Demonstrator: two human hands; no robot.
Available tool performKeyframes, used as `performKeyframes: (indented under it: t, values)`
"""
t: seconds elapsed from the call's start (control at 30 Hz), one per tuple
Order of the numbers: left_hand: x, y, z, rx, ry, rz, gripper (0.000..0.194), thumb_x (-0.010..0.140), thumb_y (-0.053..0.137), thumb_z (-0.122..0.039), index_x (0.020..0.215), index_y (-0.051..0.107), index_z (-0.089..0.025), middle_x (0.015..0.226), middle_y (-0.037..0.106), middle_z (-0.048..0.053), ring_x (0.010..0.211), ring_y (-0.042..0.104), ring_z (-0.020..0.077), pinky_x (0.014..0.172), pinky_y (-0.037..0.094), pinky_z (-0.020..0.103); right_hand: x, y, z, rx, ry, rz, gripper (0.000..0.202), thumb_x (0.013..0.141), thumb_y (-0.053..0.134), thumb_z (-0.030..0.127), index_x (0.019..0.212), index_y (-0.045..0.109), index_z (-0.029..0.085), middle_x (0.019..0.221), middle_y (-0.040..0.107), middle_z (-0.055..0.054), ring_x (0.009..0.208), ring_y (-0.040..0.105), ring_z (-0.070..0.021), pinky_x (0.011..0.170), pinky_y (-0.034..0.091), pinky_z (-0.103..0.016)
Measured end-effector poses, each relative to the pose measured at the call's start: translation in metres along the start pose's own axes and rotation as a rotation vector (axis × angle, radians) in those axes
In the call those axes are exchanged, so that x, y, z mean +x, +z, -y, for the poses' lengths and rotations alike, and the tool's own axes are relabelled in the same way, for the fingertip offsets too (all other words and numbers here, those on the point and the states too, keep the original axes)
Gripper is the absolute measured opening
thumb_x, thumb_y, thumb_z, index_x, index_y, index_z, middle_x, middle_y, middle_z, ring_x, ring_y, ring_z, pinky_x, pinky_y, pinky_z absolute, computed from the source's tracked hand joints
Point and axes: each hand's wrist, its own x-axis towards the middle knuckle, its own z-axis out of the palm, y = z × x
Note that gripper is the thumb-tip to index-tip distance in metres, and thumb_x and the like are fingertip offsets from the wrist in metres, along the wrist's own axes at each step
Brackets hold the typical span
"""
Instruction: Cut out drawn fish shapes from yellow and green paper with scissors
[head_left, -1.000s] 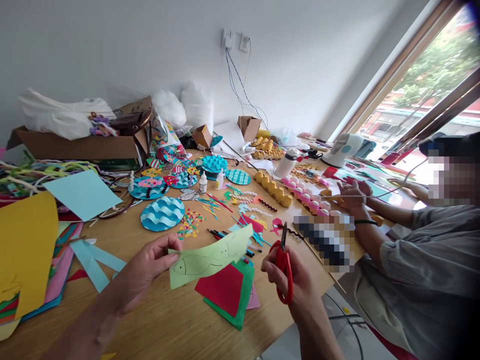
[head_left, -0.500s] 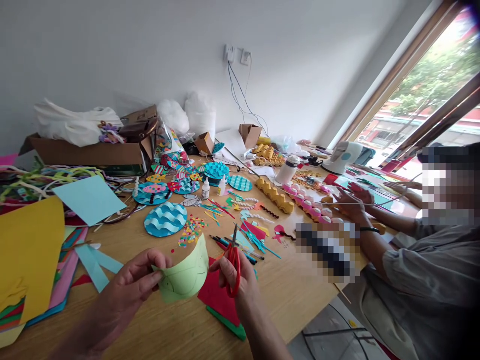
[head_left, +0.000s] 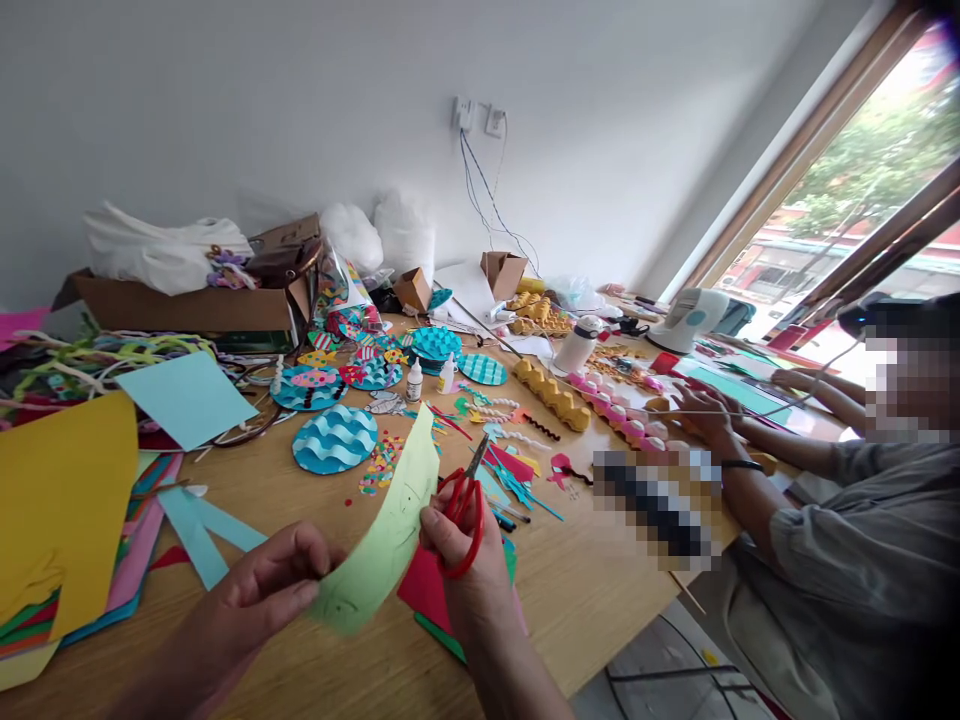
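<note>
A light green paper (head_left: 386, 535) with drawn lines hangs curved between my two hands, above the table's front part. My left hand (head_left: 274, 585) pinches its lower left end between thumb and fingers. In my right hand (head_left: 469, 545) are red-handled scissors (head_left: 474, 500), blades pointing up and away, and the thumb of that hand presses on the paper's right edge. Red paper (head_left: 424, 590) lies on the table beneath. Beyond the paper are a blue wavy disc (head_left: 334, 438) and small coloured dots (head_left: 381, 462).
Coloured sheets (head_left: 67, 510) and a light blue square (head_left: 186, 400) lie at the left. Two glue bottles (head_left: 414, 381), blue discs and egg-carton strips (head_left: 551, 395) stand farther back. At the right sits a person (head_left: 862, 520), hands over the table.
The green paper has opened out from a tight curl and its right end has risen. My right hand has turned, tilting the scissors to the right, and now touches the paper.
</note>
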Motion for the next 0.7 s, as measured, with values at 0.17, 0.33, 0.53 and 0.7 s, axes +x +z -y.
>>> performKeyframes:
  t: [0.17,0.33,0.53,0.7]
  values:
    - [0.0,0.003,-0.022,0.176,0.001,0.096,0.049,0.074,0.061,-0.067,0.098,0.071,-0.025,0.097,0.071,0.005,0.096,0.061,0.0279,0.085,0.048,0.036,-0.002,0.009,-0.003,-0.197,-0.23,0.051,0.022,0.075,0.073,0.023,0.079,0.052,0.019,0.068,0.053,0.005,0.057,0.046,-0.009,0.053,0.038,-0.019]
    - [0.016,0.01,-0.016,0.397,0.015,0.019,0.032,0.075,0.068,-0.048,0.093,0.073,-0.021,0.081,0.069,0.002,0.083,0.059,0.0247,0.075,0.046,0.032,-0.008,0.02,-0.009,-0.3,-0.307,0.117,0.017,0.078,0.066,0.021,0.082,0.05,0.021,0.07,0.051,0.004,0.059,0.046,-0.0106,0.054,0.04,-0.021]
    - [0.02,0.001,-0.014,0.412,0.006,-0.047,0.026,0.071,0.068,-0.042,0.08,0.074,-0.019,0.071,0.065,0.0,0.074,0.056,0.0218,0.067,0.044,0.029,-0.013,0.006,0.006,-0.578,-0.146,0.29,0.017,0.082,0.058,0.033,0.079,0.046,0.021,0.07,0.049,0.002,0.061,0.043,-0.0132,0.056,0.036,-0.025]
    - [0.014,-0.01,-0.027,0.45,-0.02,-0.084,0.026,0.067,0.07,-0.039,0.082,0.074,-0.019,0.073,0.067,0.0,0.075,0.057,0.0216,0.068,0.045,0.028,-0.014,-0.019,0.03,-0.971,-0.019,0.534,0.025,0.087,0.049,0.038,0.07,0.042,0.02,0.065,0.044,0.003,0.06,0.038,-0.0135,0.055,0.03,-0.026]
